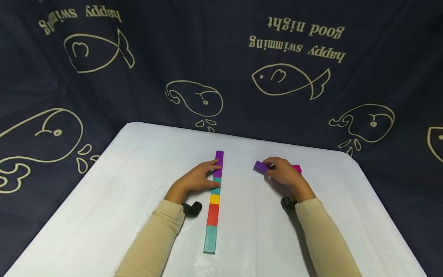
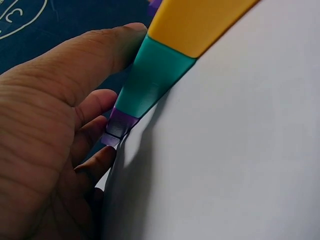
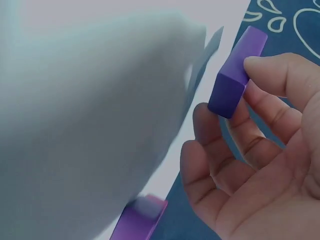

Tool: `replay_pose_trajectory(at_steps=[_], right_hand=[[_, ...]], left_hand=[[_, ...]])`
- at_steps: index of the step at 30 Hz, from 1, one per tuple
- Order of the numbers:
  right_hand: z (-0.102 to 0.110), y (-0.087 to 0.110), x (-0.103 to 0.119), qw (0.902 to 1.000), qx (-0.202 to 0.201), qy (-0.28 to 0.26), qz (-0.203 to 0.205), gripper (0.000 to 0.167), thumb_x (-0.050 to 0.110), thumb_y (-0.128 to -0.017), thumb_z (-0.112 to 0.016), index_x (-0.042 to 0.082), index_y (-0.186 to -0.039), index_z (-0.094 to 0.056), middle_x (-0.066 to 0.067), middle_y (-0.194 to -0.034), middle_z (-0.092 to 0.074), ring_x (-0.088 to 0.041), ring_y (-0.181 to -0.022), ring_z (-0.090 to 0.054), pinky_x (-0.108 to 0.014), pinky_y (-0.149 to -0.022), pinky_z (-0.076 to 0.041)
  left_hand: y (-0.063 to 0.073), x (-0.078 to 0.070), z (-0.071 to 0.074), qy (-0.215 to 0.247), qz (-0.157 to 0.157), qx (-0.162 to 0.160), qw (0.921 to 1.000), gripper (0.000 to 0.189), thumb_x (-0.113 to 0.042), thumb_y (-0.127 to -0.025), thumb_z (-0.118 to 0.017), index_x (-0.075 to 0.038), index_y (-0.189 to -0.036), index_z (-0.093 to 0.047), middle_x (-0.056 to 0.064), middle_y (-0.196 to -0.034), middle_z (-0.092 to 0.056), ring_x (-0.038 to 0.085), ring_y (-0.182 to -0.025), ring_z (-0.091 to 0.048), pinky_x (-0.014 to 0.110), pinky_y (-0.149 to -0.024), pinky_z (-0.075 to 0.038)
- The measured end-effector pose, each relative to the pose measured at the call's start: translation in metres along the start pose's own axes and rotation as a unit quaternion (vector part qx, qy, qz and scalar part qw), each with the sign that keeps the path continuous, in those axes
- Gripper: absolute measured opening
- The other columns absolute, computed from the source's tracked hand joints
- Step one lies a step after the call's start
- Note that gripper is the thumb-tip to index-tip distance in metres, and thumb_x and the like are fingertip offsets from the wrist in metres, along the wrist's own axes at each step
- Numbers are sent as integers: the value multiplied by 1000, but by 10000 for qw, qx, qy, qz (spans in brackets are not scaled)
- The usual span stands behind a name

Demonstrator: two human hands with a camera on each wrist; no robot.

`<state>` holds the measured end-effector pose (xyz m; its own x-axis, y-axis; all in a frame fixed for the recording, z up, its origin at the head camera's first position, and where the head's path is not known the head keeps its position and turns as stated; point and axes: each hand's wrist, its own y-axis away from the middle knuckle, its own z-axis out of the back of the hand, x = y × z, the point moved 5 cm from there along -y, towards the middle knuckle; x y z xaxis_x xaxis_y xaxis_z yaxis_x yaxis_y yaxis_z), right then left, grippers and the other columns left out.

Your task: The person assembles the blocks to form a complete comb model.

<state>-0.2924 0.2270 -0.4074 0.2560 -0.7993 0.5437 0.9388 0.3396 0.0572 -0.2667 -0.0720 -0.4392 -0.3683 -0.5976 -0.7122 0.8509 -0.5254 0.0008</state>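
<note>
A straight line of coloured blocks runs away from me across the white table: light teal [image 1: 210, 239], red [image 1: 212, 214], yellow [image 1: 215, 199], teal [image 1: 215, 191], then purple [image 1: 220, 155] at the far end. My left hand [image 1: 198, 177] lies along its left side, thumb at the teal block and loosely extended fingers at the purple part. To the right of the line, my right hand [image 1: 283, 171] pinches a purple block [image 3: 237, 75] between thumb and fingers. That block is held tilted, raised off the table.
A magenta block [image 1: 297, 168] sits behind my right hand, partly hidden. Something orange [image 1: 293, 198] shows by my right wrist. Both wrists carry black bands. Beyond the table [image 1: 166, 150] hangs a dark blue cloth [image 1: 238, 111] with fish and whale drawings.
</note>
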Motion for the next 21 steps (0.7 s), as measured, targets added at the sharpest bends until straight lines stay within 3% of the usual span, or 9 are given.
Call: replay_pose_trajectory(at_steps=[16, 21], right_hand=[[-19, -47, 37, 9996, 91, -118, 226, 36, 2, -87, -59, 3, -123, -66, -16, -118, -65, -27, -99, -58, -35, -77, -51], [-27, -58, 48, 9996, 138, -154, 210, 36, 3, -88, -58, 4, -123, -66, -16, -119, -65, -26, -98, -57, -36, -80, -50]], left_hand=[[-2, 4, 0, -93, 85, -46, 9999, 70, -35, -83, -80, -16, -145, -53, 0, -161, -31, 26, -147, -26, 45, -119, -24], [-2, 4, 0, -60, 63, -18, 10000, 70, -35, -82, -81, -15, -144, -54, 1, -161, -31, 27, -147, -26, 45, -119, -23]])
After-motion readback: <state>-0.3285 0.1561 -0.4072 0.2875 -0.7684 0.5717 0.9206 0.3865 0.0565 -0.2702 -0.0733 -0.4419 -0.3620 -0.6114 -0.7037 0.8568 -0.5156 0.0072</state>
